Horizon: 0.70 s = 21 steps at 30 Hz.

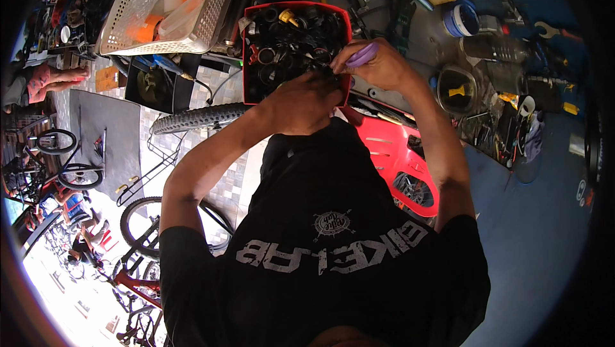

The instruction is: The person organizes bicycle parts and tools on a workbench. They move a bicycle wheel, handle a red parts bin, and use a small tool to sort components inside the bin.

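A red bin point(246, 58) stands in front of me, filled with a jumble of small dark parts point(291, 42). Among them are a yellow piece point(288, 17) and a few reddish rings. My left hand point(304, 100) reaches over the near side of the bin, its fingers curled down at the parts; what they grip is hidden in the dark. At the bin's right wall, my right hand point(384, 68) is closed on a smooth purple rounded object point(363, 55), whose kind I cannot make out. The fingertips of both hands are close together.
A white perforated basket point(211, 26) with plastic bags and orange items sits at the left. Tools, tubs and a blue-and-white tape roll point(461, 20) crowd the bench at right. A red plastic chair point(391, 155) and a bicycle wheel point(198, 118) are below the bin. Bicycles stand farther left.
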### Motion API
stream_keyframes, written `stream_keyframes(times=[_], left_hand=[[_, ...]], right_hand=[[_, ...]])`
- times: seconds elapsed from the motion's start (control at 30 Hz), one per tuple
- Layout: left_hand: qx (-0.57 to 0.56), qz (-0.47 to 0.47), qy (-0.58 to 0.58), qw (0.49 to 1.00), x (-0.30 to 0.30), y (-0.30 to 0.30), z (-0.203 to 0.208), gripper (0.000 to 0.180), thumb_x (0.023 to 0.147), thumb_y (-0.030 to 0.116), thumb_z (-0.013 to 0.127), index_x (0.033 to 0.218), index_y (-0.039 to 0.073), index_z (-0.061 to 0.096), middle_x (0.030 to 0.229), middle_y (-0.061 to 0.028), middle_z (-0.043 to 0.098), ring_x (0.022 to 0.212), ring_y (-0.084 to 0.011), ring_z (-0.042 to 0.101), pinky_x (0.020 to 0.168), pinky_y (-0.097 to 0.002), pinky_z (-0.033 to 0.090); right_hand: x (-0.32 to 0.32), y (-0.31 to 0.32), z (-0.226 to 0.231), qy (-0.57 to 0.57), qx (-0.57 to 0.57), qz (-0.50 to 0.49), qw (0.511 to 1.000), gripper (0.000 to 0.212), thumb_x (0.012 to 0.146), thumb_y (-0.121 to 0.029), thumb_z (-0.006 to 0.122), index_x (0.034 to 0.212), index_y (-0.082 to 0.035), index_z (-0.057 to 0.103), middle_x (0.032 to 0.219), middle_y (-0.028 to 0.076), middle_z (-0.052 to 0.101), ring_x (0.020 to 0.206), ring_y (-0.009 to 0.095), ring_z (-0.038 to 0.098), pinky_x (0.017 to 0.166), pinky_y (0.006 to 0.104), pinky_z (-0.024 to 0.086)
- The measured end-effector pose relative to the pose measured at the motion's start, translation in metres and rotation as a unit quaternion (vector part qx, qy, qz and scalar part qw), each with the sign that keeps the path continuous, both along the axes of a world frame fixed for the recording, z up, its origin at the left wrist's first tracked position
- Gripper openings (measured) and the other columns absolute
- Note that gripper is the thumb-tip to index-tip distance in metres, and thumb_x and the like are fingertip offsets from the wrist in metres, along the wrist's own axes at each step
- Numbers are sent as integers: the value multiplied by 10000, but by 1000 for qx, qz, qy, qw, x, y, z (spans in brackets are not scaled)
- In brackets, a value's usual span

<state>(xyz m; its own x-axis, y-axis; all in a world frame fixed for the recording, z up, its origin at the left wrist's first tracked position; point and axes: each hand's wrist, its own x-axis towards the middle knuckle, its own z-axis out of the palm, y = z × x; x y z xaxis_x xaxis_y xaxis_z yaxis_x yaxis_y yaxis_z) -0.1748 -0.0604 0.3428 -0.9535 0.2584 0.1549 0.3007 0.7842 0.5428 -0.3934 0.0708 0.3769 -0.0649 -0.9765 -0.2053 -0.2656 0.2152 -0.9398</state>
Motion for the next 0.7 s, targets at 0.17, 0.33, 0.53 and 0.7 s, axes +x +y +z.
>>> stream_keyframes(times=[0.17,0.33,0.53,0.7], left_hand=[[-30,10,-82,996,8,-15,12,334,948,225,714,1202,21,640,1162,-192,755,1221,-337,705,1164,-489,427],[-79,33,-90,992,30,-27,13,357,925,213,740,1218,40,630,1124,-174,753,1199,-338,707,1168,-500,428],[-89,29,31,995,48,-41,-2,369,914,285,772,1167,60,624,1102,-121,748,1214,-314,685,1177,-498,438],[-79,44,59,994,50,-43,-11,345,878,273,779,1113,66,633,1082,-113,743,1184,-302,686,1164,-476,458]], right_hand=[[4,8,0,237,-82,6,968,289,834,45,727,1051,-112,834,1054,91,747,1073,312,718,960,433,600],[1,14,-2,257,-96,-14,962,271,842,17,720,1040,-124,839,1062,72,732,1109,296,699,982,429,591],[5,14,-8,255,-101,-35,961,252,852,11,716,1032,-116,838,1061,63,738,1110,297,704,1003,422,588],[3,13,6,233,-95,-28,967,225,862,15,743,1026,-106,837,1049,59,753,1109,277,714,1012,396,588]])
